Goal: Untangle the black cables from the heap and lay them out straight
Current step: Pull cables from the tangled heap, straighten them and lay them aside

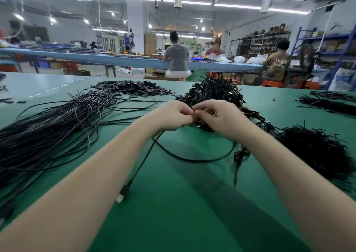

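Laid-out cables [48, 128] sprawl on the left. Our left hand [173, 115] and right hand [219, 117] both pinch one cable [146, 155] at the heap [215, 93]; we judge we're mid-untangling, and next must draw it free gently.

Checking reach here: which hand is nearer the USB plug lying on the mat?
Left. The left hand is above the USB plug; the right hand lies farther right.
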Demonstrator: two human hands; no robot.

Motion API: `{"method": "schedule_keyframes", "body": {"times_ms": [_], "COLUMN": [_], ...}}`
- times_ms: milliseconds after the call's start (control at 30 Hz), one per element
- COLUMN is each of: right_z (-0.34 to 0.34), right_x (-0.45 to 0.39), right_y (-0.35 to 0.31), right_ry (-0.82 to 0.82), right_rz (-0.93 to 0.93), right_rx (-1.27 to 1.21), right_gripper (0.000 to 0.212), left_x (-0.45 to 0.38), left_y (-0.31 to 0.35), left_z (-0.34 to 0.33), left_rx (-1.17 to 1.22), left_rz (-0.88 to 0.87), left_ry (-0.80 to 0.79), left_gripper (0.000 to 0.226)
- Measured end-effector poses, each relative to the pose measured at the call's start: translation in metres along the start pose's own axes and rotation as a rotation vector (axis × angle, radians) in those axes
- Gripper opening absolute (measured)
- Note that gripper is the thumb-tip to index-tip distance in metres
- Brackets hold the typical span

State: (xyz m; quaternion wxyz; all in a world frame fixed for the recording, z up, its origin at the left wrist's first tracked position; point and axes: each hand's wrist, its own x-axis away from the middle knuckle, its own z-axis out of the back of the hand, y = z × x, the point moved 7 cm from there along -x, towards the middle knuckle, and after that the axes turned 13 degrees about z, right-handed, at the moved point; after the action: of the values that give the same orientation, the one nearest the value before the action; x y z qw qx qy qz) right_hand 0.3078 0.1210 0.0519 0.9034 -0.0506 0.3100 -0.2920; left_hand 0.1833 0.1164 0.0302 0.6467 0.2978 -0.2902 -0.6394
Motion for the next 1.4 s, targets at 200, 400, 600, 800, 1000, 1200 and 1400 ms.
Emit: {"method": "schedule_keyframes", "body": {"times_ms": [200, 400, 600, 800, 1000, 1200, 1400], "right_z": [0.029, 0.069, 0.058, 0.013, -0.028, -0.002, 0.026], "right_x": [0.019, 0.035, 0.036, 0.022, 0.027, 0.029, 0.002], "right_y": [0.045, 0.076, 0.082, 0.045, 0.02, 0.042, 0.006], "right_ry": [-0.013, 0.268, 0.258, -0.121, -0.457, -0.189, 0.059], "right_rz": [-0.201, -0.392, -0.48, -0.337, -0.3, -0.43, -0.292], "right_rx": [-0.119, -0.008, -0.141, -0.491, -0.659, -0.331, -0.763], "right_gripper": [0.038, 0.046, 0.043, 0.04, 0.04, 0.054, 0.04], "left_x": [0.006, 0.001, 0.002, -0.002, 0.004, 0.038, 0.028], "left_y": [-0.026, -0.058, -0.059, -0.048, -0.014, 0.013, 0.0], "left_z": [0.013, 0.059, 0.072, 0.074, 0.068, 0.059, 0.01], "left_rx": [-0.044, 0.07, 0.789, 1.625, 1.458, 0.906, 0.2], "left_rz": [0.138, 0.24, 0.281, 0.237, 0.106, 0.026, 0.275], "left_ry": [-0.3, -0.114, 0.004, 0.107, -0.066, -0.463, -0.418], "left_gripper": [0.014, 0.026, 0.031, 0.025, 0.053, 0.039, 0.055]}}
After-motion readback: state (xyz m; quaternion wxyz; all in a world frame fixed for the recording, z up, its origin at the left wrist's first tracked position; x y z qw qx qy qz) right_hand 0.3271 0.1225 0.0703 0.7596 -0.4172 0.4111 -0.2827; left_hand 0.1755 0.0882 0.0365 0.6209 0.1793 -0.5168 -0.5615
